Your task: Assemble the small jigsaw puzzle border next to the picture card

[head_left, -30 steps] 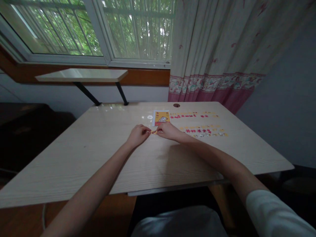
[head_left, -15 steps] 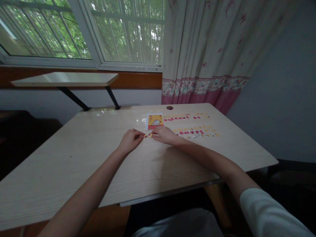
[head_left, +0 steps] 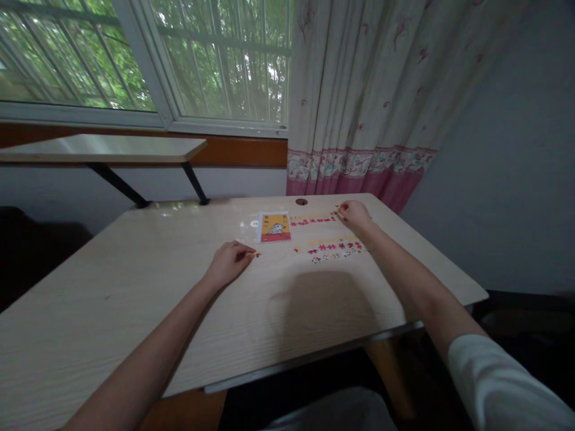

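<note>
My left hand (head_left: pixel 231 262) rests on the table with its fingertips pinched on a small yellow and red jigsaw piece (head_left: pixel 256 254). Over at the far right, my right hand (head_left: pixel 356 215) is closed at the end of the upper rows, its fingertips on a small yellow jigsaw piece (head_left: pixel 337 210). Between the hands lies a picture card (head_left: pixel 275 227) with a white animal on yellow and red. Red pieces (head_left: pixel 314 222) form one row beside it. Nearer to me are more red pieces (head_left: pixel 339 246) and white pieces (head_left: pixel 330 257), partly hidden by my right forearm.
The pale wooden table (head_left: pixel 179 311) has a round cable hole (head_left: pixel 301 202) at its back edge. A raised shelf (head_left: pixel 103 148) on black legs stands at the back left. Behind are a window and a patterned curtain (head_left: pixel 359 108). One loose piece (head_left: pixel 296 249) lies below the card.
My right hand has left the pieces near my left hand and reached right and away, to the upper rows. My left hand keeps its pinch. The view has shifted slightly right.
</note>
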A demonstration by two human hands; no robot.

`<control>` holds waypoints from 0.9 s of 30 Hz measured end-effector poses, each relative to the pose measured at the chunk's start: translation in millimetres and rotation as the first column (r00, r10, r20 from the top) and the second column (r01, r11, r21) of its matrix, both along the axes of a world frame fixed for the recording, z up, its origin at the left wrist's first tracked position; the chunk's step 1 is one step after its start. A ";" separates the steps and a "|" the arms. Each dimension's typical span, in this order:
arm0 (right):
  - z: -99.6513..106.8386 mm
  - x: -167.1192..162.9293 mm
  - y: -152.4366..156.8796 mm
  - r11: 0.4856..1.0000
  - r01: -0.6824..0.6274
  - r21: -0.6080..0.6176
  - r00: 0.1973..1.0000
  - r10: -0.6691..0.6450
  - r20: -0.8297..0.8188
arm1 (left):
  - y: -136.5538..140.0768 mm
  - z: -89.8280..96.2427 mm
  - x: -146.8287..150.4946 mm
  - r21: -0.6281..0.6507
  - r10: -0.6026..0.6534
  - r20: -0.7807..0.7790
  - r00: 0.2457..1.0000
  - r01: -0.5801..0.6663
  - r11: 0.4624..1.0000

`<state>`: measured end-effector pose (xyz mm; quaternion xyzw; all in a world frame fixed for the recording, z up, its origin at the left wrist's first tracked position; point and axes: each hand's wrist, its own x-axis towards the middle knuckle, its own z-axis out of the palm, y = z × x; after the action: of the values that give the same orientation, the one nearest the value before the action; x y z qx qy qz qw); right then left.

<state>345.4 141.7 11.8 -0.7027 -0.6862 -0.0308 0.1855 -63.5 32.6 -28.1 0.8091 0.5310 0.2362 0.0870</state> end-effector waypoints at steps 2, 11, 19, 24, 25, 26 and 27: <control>-4.3 21.9 11.4 0.997 0.052 -0.052 0.998 -0.050 0.042 | 0.1 -0.2 -0.3 0.002 -0.002 0.003 1.000 0.002 1.000; -10.8 39.7 42.8 0.981 -0.048 -0.190 0.982 0.082 0.171 | -0.6 -2.8 -1.5 0.002 0.004 0.015 1.000 -0.004 1.000; -11.3 40.6 43.6 0.974 -0.048 -0.219 0.955 0.109 0.277 | -3.1 3.0 1.3 -0.016 0.020 0.000 1.000 -0.020 1.000; -10.8 42.2 41.2 0.977 -0.043 -0.210 0.951 0.105 0.292 | -2.9 2.0 1.2 -0.010 0.022 -0.003 1.000 -0.022 1.000; -10.7 42.1 41.2 0.977 -0.045 -0.207 0.951 0.105 0.290 | -2.5 1.3 0.9 -0.011 0.021 -0.003 1.000 -0.021 1.000; -10.6 41.8 41.2 0.978 -0.047 -0.206 0.952 0.107 0.288 | -2.1 0.5 0.7 -0.011 0.018 -0.003 1.000 -0.018 1.000; -10.6 41.2 41.5 0.978 -0.050 -0.204 0.952 0.108 0.285 | -1.8 -0.1 0.4 -0.010 0.016 -0.003 1.000 -0.017 1.000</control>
<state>386.7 183.2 1.2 -0.6769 -0.7335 -0.0605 0.0125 -63.1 30.9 -28.2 0.8046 0.5390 0.2330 0.0884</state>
